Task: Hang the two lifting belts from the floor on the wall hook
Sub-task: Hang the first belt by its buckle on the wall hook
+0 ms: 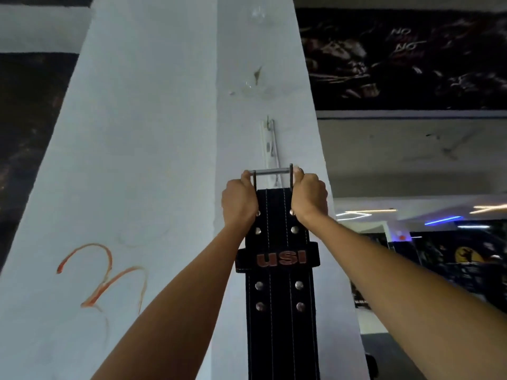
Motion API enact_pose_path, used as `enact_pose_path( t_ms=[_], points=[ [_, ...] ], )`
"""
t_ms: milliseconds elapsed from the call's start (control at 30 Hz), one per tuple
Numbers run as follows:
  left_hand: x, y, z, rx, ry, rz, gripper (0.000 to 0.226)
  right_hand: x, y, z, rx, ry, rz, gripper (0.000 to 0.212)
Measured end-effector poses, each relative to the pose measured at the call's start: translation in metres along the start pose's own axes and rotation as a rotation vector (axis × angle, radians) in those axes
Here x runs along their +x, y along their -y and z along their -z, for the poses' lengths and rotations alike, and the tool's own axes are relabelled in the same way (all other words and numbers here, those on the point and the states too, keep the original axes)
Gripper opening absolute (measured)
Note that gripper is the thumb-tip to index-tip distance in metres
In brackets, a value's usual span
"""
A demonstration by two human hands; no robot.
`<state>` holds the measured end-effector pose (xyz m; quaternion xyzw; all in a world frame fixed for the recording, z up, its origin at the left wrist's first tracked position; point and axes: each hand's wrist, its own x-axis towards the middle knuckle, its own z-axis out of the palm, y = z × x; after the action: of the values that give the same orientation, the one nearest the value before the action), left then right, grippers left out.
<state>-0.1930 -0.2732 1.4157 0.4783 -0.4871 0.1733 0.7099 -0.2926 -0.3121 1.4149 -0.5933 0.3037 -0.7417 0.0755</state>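
A black lifting belt with white stitching, metal rivets and red "USI" lettering hangs straight down against the white pillar. Its metal buckle bar is at the top. My left hand grips the belt's upper left edge and my right hand grips the upper right edge, both just below the buckle. The white wall hook strip with its metal hook sits on the pillar right above the buckle. I cannot tell whether the buckle touches the hook. A second belt is not in view.
The white pillar carries a red scribble at lower left. Dark posters cover the wall at upper right. A gym room with coloured lights opens at the right.
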Motion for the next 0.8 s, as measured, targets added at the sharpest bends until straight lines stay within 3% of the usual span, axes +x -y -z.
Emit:
enact_pose_path(
  t_ms=[167,367,533,600,700,800],
  points=[
    [0.04,0.007,-0.031,0.051,0.112,0.072,0.046,0.045,-0.01,-0.017,-0.007,0.064,-0.043,0.049],
    [0.037,0.022,-0.044,0.103,0.165,-0.007,0.042,0.049,-0.04,-0.029,0.029,0.129,-0.046,0.045],
    [0.005,0.04,-0.038,-0.156,0.091,-0.134,0.04,0.034,-0.048,-0.018,0.079,0.14,0.095,0.044],
    [-0.011,0.052,-0.029,-0.304,0.171,-0.1,0.036,0.025,-0.051,-0.013,0.158,0.183,0.16,0.037],
    [-0.021,0.065,-0.013,-0.529,0.359,-0.02,0.024,0.013,-0.061,-0.004,0.461,0.335,0.123,0.015],
    [-0.018,0.057,-0.008,-0.583,0.33,0.029,0.021,0.008,-0.069,0.001,0.556,0.4,0.123,0.017]
  ],
)
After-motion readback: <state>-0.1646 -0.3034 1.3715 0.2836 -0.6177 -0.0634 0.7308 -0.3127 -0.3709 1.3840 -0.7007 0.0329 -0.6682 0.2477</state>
